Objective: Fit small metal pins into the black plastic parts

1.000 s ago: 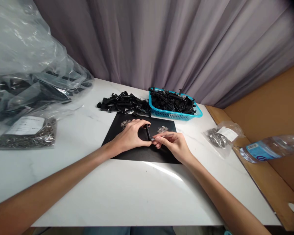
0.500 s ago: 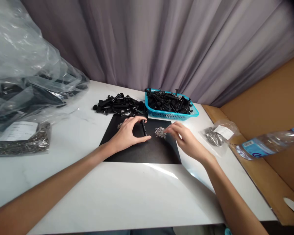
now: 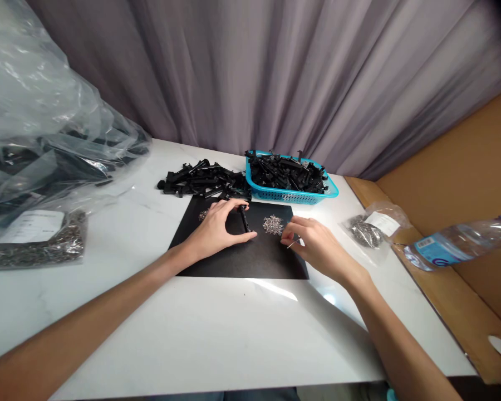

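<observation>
My left hand (image 3: 217, 229) grips a narrow black plastic part (image 3: 244, 218) by its two ends, between thumb and fingers, above a black mat (image 3: 242, 262). My right hand (image 3: 313, 239) is closed in a pinch on a thin, shiny metal pin (image 3: 294, 243) over the mat's right side. Just left of those fingertips lies a loose pile of small silvery metal pieces (image 3: 273, 224). Another small heap of metal pieces (image 3: 202, 214) is partly hidden behind my left hand.
Behind the mat are a pile of black plastic parts (image 3: 204, 179) and a blue basket (image 3: 292, 196) full of similar ones. Bags of metal pieces lie left (image 3: 67, 239) and right (image 3: 365, 231). A water bottle (image 3: 455, 245) lies by the cardboard (image 3: 434, 303) at right.
My right hand has drawn back slightly from the pile, toward me, and a metal pin now shows in its fingers. My left hand keeps its hold on the black part.
</observation>
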Tool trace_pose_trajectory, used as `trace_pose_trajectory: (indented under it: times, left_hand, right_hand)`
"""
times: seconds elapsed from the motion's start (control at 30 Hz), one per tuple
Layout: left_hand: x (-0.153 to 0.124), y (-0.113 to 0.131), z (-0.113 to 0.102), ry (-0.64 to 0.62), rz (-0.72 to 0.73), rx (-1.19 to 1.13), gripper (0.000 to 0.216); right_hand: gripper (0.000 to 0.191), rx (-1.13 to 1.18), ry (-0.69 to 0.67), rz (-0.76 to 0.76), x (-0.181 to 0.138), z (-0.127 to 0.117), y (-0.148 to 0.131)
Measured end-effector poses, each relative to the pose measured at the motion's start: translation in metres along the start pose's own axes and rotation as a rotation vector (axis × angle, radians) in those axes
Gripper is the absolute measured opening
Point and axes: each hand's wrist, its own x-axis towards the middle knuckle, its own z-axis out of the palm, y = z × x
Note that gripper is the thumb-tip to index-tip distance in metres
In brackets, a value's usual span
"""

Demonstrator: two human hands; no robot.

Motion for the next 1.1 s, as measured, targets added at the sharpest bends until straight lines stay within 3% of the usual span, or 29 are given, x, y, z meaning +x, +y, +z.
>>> trace_pose_trajectory:
  times: [0.1,0.23,0.43,0.6,0.73,0.93,1.1]
  left_hand:
    - [0.0,0.001,0.0,-0.007,0.018,0.008,0.054]
    - [0.0,0.003,-0.002,-0.039,0.047,0.0,0.057]
    - [-0.002,0.003,-0.003,-0.178,0.084,-0.046,0.064]
    - [-0.003,0.001,-0.002,-0.203,0.088,-0.066,0.065]
    - [-0.004,0.002,-0.002,-0.209,0.104,-0.071,0.063]
    - [-0.004,0.003,-0.003,-0.204,0.136,-0.093,0.063]
    - [-0.004,0.0,-0.001,-0.221,0.154,-0.065,0.064]
  right_hand:
    - [0.011,0.033,0.022,-0.005,0.002,-0.003,0.001]
    - [0.009,0.26,-0.003,-0.045,0.0,-0.003,0.005]
    - [0.006,0.452,0.024,-0.025,0.008,0.022,-0.001]
    - [0.003,0.505,0.126,-0.035,0.015,0.042,-0.002]
    - [0.023,0.644,0.152,-0.019,0.017,0.047,0.0]
    - [0.018,0.653,0.179,0.033,0.016,0.05,0.0]
    - [0.016,0.65,0.198,-0.019,0.018,0.049,0.002]
